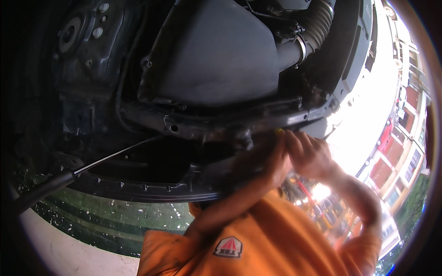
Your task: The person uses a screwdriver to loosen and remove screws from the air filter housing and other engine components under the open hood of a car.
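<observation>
My two hands meet at the front edge of a car's engine bay, right of the middle. My right hand (309,154) is closed, its fingers curled beside the left. My left hand (279,161) is in shadow and partly blurred, with its fingers bent together against the right hand. A small yellow thing (280,131) shows at the fingertips; its kind is too small to make out. Just beyond the hands runs the dark front crossmember (198,131). Whatever lies between my fingers is hidden.
A large black plastic box (216,55) fills the bay's middle, joined to a ribbed hose (318,25) by a metal clamp (302,49). A gas strut (48,186) with a silver rod slants in at left. Below the bumper edge (138,192) is a green, speckled surface (101,216).
</observation>
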A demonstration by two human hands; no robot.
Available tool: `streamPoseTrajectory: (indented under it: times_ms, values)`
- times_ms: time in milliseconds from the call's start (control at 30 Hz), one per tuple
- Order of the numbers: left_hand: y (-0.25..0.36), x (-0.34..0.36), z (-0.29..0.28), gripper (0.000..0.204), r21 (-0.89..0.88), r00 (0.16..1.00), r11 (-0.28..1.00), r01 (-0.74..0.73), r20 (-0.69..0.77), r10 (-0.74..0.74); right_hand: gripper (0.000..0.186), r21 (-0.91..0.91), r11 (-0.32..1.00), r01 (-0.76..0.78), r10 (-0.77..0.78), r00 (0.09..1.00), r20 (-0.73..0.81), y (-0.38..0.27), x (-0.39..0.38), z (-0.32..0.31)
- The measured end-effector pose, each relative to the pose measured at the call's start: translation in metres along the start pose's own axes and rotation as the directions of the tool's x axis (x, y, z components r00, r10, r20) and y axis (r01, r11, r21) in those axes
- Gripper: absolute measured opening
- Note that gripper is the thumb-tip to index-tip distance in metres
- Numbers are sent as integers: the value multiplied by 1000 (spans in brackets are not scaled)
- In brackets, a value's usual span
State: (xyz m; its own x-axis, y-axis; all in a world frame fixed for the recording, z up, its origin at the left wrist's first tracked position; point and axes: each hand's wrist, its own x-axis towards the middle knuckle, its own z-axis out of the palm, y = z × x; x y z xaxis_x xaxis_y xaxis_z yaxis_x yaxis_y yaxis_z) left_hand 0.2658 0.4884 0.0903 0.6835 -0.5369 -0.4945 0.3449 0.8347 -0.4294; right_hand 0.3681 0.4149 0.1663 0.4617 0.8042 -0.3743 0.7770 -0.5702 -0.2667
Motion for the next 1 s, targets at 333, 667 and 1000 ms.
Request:
streamPoseTrajectory:
  times_ms: [333,667,1000]
  values:
    - [3,-8,19,66,12,993,999,47,-106,-46,27,556,665,-498,460,860,221,-14,8,-4]
    - [8,-5,16,68,-11,995,999,41,-94,-42,28,769,366,-524,521,800,297,-9,6,-6]
    - [3,1,4,74,93,989,994,-51,140,38,48,84,994,-76,78,997,-23,-6,-6,-6]
